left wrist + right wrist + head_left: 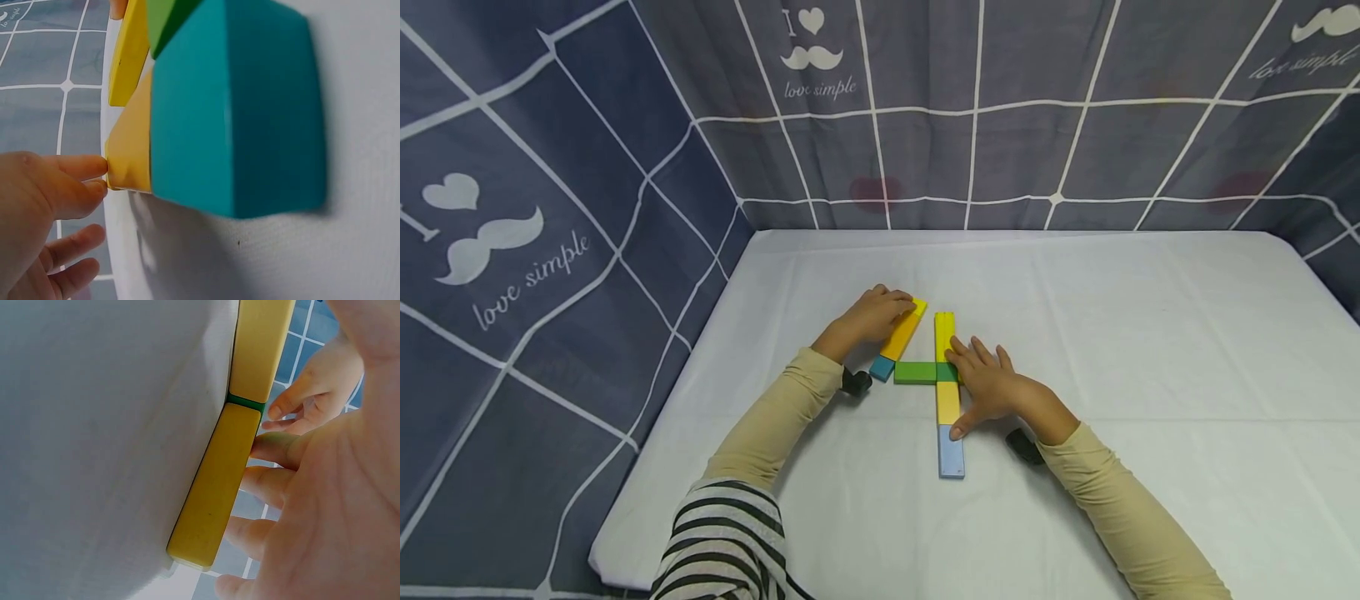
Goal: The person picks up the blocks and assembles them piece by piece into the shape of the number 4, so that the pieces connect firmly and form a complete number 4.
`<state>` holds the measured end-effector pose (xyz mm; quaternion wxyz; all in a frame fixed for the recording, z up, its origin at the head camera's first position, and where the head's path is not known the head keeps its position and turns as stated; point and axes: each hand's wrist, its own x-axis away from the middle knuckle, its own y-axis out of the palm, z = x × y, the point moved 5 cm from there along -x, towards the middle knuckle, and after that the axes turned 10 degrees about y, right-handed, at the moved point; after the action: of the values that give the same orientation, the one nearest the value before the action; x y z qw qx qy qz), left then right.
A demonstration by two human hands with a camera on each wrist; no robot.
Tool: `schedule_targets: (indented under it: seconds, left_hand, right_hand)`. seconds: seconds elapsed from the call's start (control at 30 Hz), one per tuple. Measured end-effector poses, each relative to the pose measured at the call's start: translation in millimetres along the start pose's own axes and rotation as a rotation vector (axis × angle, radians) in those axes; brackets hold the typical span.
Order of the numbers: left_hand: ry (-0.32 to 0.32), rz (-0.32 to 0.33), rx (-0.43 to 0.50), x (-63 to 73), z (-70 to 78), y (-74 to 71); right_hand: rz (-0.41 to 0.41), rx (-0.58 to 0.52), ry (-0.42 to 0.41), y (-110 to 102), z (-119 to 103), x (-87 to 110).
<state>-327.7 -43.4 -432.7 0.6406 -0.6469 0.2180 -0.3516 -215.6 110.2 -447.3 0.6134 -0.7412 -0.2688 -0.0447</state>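
Note:
On the white table lies a column of toy blocks: a yellow block at the far end, a dark green block, a pale yellow block and a light blue block. A green block reaches left from it. Beside that, a slanted row holds an orange block, a teal block and a yellow tip. My left hand touches the slanted row's far end with its fingertips. My right hand spreads over the column, its thumb at the light blue block.
A white cloth covers the table. Grey curtains with white grid lines hang behind it and on the left. Dark wrist devices sit under both wrists.

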Motion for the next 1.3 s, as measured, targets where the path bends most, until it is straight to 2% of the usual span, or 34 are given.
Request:
schedule_targets:
  seconds: [0.23, 0.4, 0.63, 0.8, 1.0, 1.3]
  left_hand:
    - [0.003, 0.028, 0.003, 1.3, -1.9, 0.0]
    - [-0.005, 0.059, 0.054, 5.8, -4.2, -1.0]
    - [-0.012, -0.042, 0.148, 14.8, -10.7, 13.5]
    - [0.027, -0.052, 0.149, 12.8, -9.1, 13.4]
    - [0.042, -0.124, 0.125, 10.6, -5.6, 12.3]
    - [0.038, -0.118, 0.106, 9.7, -5.0, 8.3]
  right_hand:
    - [-0.007, -0.008, 0.001, -0.5, -0.7, 1.2]
    - [-0.007, -0.009, 0.004, 0.6, -0.4, 1.2]
    - [-0.019, -0.006, 0.001, 2.4, -1.0, 1.1]
    - [-0.009, -0.004, 0.003, 1.2, -0.9, 0.9]
    - [-0.014, -0.015, 0.0, 3.1, 0.7, 0.6]
    - [-0.006, 0.002, -0.006, 0.9, 0.6, 0.3]
